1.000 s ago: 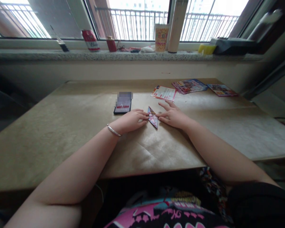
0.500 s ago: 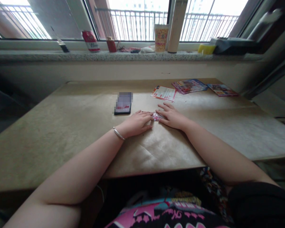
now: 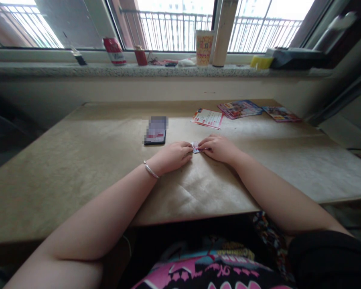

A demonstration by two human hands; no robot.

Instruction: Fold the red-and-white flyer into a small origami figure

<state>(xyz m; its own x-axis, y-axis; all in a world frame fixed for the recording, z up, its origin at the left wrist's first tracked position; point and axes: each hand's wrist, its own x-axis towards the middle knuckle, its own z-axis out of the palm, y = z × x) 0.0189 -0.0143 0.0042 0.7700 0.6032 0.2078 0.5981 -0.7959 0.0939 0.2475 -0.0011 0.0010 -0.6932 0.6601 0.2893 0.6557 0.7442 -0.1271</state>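
A small piece of printed paper, white with pink and purple marks, lies on the table between my hands and looks folded. On its left edge rest the fingertips of my left hand, the fingers close together and bent over it. My right hand pinches the right side of the paper between thumb and fingers. Much of the paper is hidden under the fingers. A phone, its screen partly blurred out, lies flat beyond my left hand.
Behind my right hand lie a white printed sheet with a red border, a stack of colourful printed cards and another stack. On the windowsill stand a red can, a red bottle and a patterned cup.
My right hand's spread fingers have drawn together into a pinch on the paper. The left fingers have curled closer together. Less of the paper's width is covered in the middle.
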